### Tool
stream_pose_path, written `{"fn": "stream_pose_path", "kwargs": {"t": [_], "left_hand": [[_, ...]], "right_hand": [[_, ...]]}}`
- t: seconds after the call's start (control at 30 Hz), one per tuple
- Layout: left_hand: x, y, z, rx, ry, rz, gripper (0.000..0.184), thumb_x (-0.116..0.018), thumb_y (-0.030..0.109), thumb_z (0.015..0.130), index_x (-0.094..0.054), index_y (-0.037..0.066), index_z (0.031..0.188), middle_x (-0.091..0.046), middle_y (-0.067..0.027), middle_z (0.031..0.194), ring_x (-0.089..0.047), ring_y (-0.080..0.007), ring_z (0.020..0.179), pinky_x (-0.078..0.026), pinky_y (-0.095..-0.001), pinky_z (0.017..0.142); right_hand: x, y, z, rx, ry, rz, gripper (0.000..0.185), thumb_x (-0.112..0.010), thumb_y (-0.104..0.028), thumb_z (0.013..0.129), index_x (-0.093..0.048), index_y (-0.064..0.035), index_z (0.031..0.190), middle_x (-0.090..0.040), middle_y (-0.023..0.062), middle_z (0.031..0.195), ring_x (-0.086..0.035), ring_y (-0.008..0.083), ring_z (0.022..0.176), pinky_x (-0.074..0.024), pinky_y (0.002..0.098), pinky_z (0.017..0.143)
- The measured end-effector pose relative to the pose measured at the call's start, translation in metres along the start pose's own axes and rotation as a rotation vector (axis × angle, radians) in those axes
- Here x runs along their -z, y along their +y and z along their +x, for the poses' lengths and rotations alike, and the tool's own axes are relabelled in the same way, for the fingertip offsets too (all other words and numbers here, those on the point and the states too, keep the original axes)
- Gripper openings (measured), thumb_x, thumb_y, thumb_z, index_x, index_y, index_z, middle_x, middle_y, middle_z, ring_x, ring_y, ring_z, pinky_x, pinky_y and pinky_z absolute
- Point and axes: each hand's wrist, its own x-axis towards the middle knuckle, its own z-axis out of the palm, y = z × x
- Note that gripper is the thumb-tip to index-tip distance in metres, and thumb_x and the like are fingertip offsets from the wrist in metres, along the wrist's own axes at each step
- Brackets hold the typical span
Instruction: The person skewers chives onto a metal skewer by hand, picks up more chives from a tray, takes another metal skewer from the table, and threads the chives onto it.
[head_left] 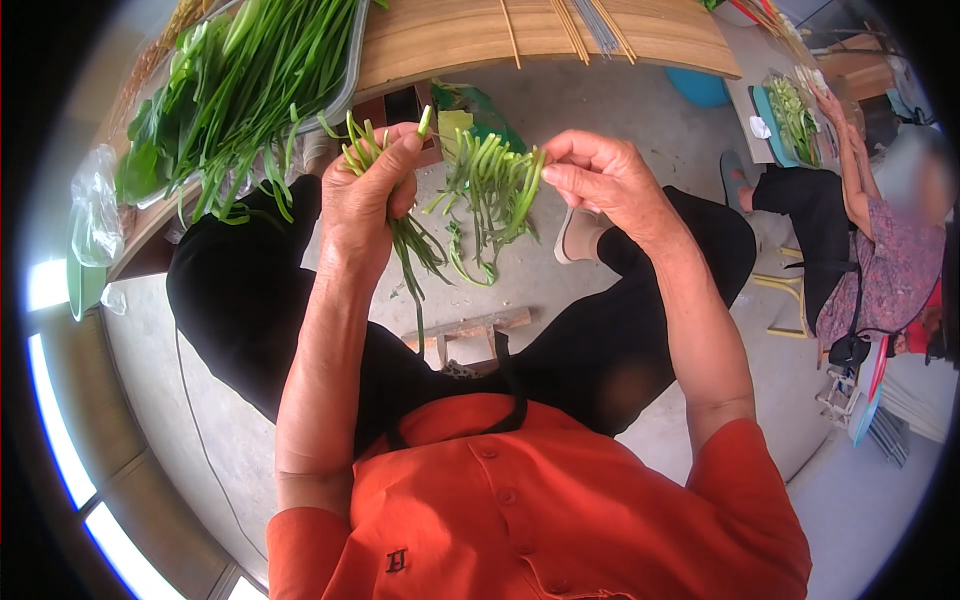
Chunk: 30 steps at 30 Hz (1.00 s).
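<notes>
My left hand [362,200] is curled shut around a bunch of green stems [408,240]; the cut ends poke up past my thumb and the thin ends hang down, I think because a grip near the top keeps them all together. My right hand [612,185] is pinched shut, thumb against finger, on the right end of a row of green stems [488,170]; the row hangs between my two hands, side by side, over the floor [640,110]; it looks held up by something thin, but I cannot tell what; maybe I hold both sides up so the row does not tip or slide.

My arms reach out over my knees, near the table [430,45]; far to the left, long green leaves [255,80] flop over the edge of a clear tray [353,70], as they look too long for it; thin sticks [572,30] lie at the far side; to the right, another person [880,260] reaches past a tray of cut greens [797,120].
</notes>
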Motion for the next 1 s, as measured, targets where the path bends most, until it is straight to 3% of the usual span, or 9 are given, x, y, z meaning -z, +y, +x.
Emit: {"fn": "stream_pose_path", "kwargs": {"t": [0.77,1.0], "left_hand": [[0.003,0.005,-0.004,0.091,-0.074,0.021,0.020,-0.064,0.019,0.091,-0.066,0.001,0.098,-0.047,0.0026,0.059,-0.036,-0.0057,0.048,-0.026,-0.0217,0.047],[0.008,0.005,-0.004,0.168,-0.211,-0.003,0.020,-0.064,0.022,0.091,-0.066,0.002,0.096,-0.049,0.0027,0.063,-0.036,-0.0054,0.048,-0.026,-0.0215,0.046]], "right_hand": [[0.011,-0.001,-0.001,0.031,-0.008,-0.077,0.011,-0.064,-0.009,0.091,-0.069,-0.0035,0.098,-0.057,-0.0057,0.068,-0.049,0.0015,0.062,-0.0392,0.0197,0.055],[0.013,0.000,-0.002,0.036,-0.017,-0.088,0.010,-0.063,-0.008,0.091,-0.070,-0.0027,0.097,-0.057,-0.0052,0.068,-0.049,0.0020,0.061,-0.0391,0.0198,0.055]]}}
